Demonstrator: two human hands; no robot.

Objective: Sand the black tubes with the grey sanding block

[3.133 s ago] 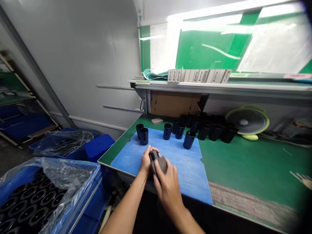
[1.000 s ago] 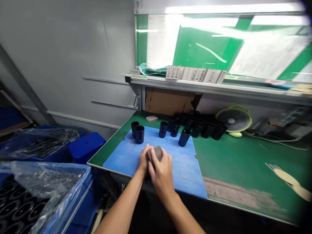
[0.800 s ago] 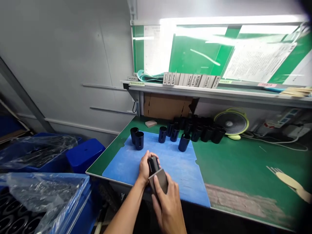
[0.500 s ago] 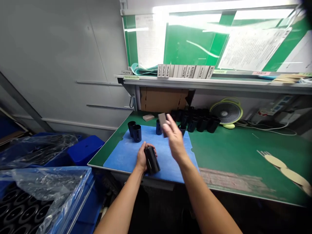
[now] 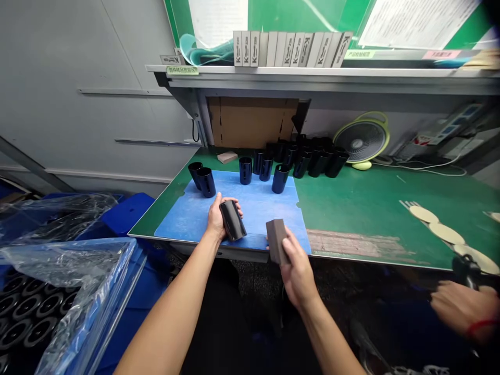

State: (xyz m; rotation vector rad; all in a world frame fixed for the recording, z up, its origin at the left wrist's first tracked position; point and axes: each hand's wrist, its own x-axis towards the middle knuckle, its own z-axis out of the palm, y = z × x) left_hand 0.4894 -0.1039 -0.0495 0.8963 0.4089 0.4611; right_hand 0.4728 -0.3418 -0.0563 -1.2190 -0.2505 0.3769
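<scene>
My left hand (image 5: 217, 219) is closed round a black cylinder (image 5: 232, 221), which lies tilted over the front of the blue mat (image 5: 258, 208). My right hand (image 5: 297, 268) grips a grey-brown sanding block (image 5: 276, 241) at the mat's front right corner, over the bench edge. The block and the cylinder are apart. More black cylinders stand upright on the mat: two at the left (image 5: 202, 178) and three further back (image 5: 263, 169).
A cluster of black cylinders (image 5: 312, 159) stands by a small green fan (image 5: 361, 142) at the back of the green bench (image 5: 390, 208). Sanding discs (image 5: 437, 226) lie at right. Blue bins (image 5: 58, 291) with bagged black parts sit at left. Another person's hand (image 5: 463, 310) shows at lower right.
My right hand rubbed the block on the cylinder, swung up and away, then came down to the mat's front right corner. The left hand kept hold of the cylinder. The view tilted downward.
</scene>
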